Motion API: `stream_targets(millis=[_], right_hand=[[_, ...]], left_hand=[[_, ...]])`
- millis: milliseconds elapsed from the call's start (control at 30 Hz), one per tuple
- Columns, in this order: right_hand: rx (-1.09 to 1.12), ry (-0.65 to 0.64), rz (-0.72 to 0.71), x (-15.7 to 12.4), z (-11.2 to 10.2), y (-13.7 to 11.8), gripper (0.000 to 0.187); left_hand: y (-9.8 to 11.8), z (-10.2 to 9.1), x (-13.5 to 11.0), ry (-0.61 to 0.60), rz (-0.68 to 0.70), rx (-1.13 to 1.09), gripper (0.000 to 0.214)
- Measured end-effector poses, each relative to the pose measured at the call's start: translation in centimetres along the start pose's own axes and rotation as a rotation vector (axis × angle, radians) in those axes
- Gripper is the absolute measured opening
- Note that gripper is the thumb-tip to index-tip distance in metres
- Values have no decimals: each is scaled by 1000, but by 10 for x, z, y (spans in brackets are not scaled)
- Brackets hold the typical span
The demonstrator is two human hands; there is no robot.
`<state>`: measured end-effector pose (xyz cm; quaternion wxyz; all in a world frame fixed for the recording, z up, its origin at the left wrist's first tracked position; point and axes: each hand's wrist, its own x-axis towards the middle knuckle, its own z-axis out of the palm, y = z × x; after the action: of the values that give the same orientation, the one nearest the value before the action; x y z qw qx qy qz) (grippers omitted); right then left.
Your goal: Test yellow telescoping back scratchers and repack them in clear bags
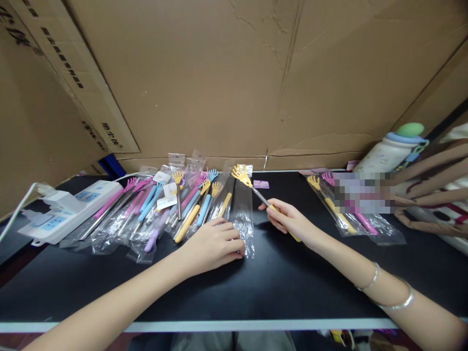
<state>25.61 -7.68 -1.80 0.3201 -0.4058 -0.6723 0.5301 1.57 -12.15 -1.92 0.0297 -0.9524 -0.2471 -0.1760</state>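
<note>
My right hand [288,222] is closed round the yellow handle of a yellow back scratcher [244,178], whose claw head points away toward the cardboard wall. My left hand [215,246] rests on the black table with its fingers curled on the lower end of an empty clear plastic sleeve [244,214]. The sleeve lies lengthwise between the two hands, its top end under the scratcher's claw. Just left of my left hand lies a pile of bagged back scratchers [164,209] in pink, blue, yellow and purple.
A white power strip [69,209] with a cable sits at the far left. More bagged scratchers [351,219] lie at the right, beside a white bottle [391,151] and a bag. Cardboard sheets [234,73] wall off the back. The black table's [256,282] edge runs along the bottom.
</note>
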Motion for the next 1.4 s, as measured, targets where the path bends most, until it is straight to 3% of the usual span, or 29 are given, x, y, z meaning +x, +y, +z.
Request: stream_targets(millis=[133, 267, 400, 500, 667, 800, 933, 1033, 1100, 1300, 1400], right_hand=[[6, 19, -17, -1, 1, -3, 36], [90, 51, 37, -2, 2, -5, 33], [180, 54, 84, -3, 2, -6, 33], [198, 33, 89, -4, 2, -6, 33], [232, -60, 92, -7, 8, -8, 33], [316, -46, 86, -12, 19, -14, 34], [412, 2, 94, -13, 27, -15, 37], [404, 50, 71, -12, 28, -12, 36], [358, 73, 57, -12, 27, -10, 34], [85, 167, 76, -9, 23, -9, 31], [-4, 169, 67, -8, 24, -6, 31]], left_hand=[[0, 0, 0, 13, -83, -87, 15], [1, -2, -1, 50, -314, -226, 9], [0, -6, -1, 133, -549, -638, 10], [-2, -7, 0, 243, -615, -983, 17], [1, -6, 3, 334, -668, -1336, 26], [12, -1, 5, 300, -676, -1590, 25], [23, 5, 6, 176, -656, -1683, 23], [27, 6, 6, 52, -556, -1561, 19], [27, 4, 4, 31, -496, -1352, 16], [16, 1, -1, 261, -458, -326, 14], [14, 4, 1, 279, -323, -33, 29]])
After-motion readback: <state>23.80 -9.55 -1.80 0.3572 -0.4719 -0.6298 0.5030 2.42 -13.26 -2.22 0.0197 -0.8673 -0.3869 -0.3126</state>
